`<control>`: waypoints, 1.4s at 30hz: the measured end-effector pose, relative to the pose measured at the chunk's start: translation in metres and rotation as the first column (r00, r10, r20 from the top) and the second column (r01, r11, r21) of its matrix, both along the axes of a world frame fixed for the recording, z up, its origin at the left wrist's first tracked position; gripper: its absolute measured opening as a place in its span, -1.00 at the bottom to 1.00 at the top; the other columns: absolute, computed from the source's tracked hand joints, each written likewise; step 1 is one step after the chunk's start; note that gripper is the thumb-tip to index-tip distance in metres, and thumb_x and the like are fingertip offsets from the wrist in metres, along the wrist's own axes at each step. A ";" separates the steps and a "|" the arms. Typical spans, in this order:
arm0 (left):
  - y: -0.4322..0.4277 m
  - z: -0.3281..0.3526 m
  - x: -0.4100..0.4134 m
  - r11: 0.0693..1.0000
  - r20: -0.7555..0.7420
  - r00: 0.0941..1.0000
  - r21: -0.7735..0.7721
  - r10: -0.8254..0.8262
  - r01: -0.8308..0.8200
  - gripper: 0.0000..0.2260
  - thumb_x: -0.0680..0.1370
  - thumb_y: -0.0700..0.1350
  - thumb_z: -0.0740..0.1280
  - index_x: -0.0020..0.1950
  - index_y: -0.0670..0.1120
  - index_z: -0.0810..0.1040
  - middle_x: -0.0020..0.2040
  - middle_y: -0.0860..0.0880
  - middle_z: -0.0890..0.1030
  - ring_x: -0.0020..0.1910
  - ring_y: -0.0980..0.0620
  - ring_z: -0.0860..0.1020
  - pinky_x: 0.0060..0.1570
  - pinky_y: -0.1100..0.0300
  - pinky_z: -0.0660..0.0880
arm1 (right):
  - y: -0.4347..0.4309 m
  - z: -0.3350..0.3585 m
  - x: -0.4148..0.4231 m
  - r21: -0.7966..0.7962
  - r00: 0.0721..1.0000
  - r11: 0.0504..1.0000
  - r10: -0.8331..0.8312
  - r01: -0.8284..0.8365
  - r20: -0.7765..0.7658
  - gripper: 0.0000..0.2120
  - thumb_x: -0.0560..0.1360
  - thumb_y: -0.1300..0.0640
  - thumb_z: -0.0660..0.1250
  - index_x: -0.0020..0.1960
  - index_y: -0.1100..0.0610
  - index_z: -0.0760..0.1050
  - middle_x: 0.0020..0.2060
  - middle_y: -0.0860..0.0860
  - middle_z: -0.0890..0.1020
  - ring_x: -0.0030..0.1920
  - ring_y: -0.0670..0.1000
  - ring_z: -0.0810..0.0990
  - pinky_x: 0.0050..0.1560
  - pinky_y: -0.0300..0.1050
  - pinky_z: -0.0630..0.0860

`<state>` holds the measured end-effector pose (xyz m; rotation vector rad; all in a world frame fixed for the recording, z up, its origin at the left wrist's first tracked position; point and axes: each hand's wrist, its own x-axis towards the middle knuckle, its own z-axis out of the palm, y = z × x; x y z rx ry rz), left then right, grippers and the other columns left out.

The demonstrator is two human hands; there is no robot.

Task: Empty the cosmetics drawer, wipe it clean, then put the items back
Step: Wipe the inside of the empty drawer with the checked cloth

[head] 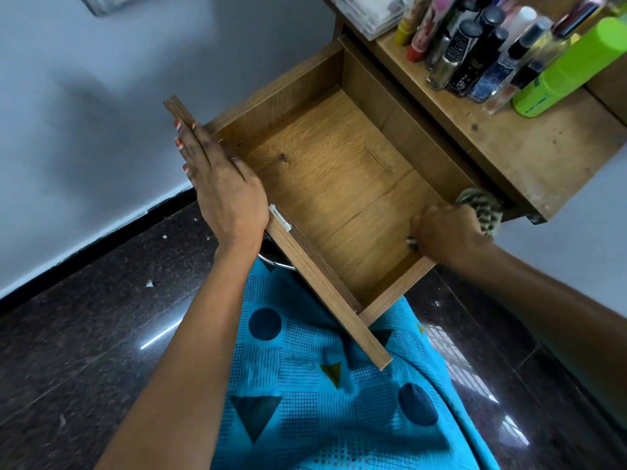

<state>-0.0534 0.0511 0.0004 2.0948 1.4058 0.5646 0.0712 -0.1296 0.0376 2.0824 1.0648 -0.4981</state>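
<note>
The wooden drawer (339,171) is pulled out over my lap and nothing lies inside it. My left hand (224,184) lies flat with its fingers together on the drawer's front panel (325,286), near its far end. My right hand (448,232) is at the drawer's right side wall, closed around a patterned wiping cloth (481,208) that bulges out beyond the knuckles. The cosmetics stand on the table top (529,154) behind the drawer: several dark bottles (475,56), printed tubes (424,25) and a bright green bottle (570,69).
A clear plastic box (366,11) sits at the table's back left. My blue patterned garment (322,401) fills the foreground. Dark polished floor (84,334) lies on both sides, and a pale wall (84,113) rises on the left.
</note>
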 end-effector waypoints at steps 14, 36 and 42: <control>0.000 0.001 -0.001 1.000 0.012 1.000 -0.016 -0.002 0.002 -0.51 0.60 -0.22 -0.01 0.50 -0.18 -0.09 0.53 -0.12 -0.10 0.51 -0.05 -0.11 0.46 0.13 -0.13 | 0.010 0.011 0.017 -0.043 0.993 0.996 -0.067 0.072 0.100 -0.72 0.60 0.22 0.08 0.27 0.20 0.42 0.23 0.08 0.50 0.22 0.07 0.50 -0.15 -0.16 0.35; -0.002 0.004 -0.002 1.000 0.021 1.000 -0.023 -0.015 0.015 -0.50 0.59 -0.23 -0.01 0.50 -0.18 -0.11 0.53 -0.13 -0.11 0.51 -0.05 -0.12 0.47 0.11 -0.13 | 0.011 -0.011 0.018 -0.050 0.987 0.994 0.103 -0.098 0.122 -0.73 0.60 0.16 0.05 0.20 0.12 0.46 0.14 -0.01 0.56 0.15 -0.03 0.54 -0.10 -0.21 0.35; -0.001 0.003 -0.002 1.000 0.015 1.000 -0.020 -0.013 0.013 -0.51 0.60 -0.22 -0.01 0.50 -0.17 -0.11 0.53 -0.12 -0.11 0.51 -0.05 -0.12 0.47 0.11 -0.13 | 0.012 -0.023 0.017 -0.039 0.990 0.996 0.081 -0.077 0.114 -0.72 0.59 0.22 0.05 0.20 0.13 0.46 0.15 0.00 0.55 0.15 -0.02 0.53 -0.14 -0.20 0.34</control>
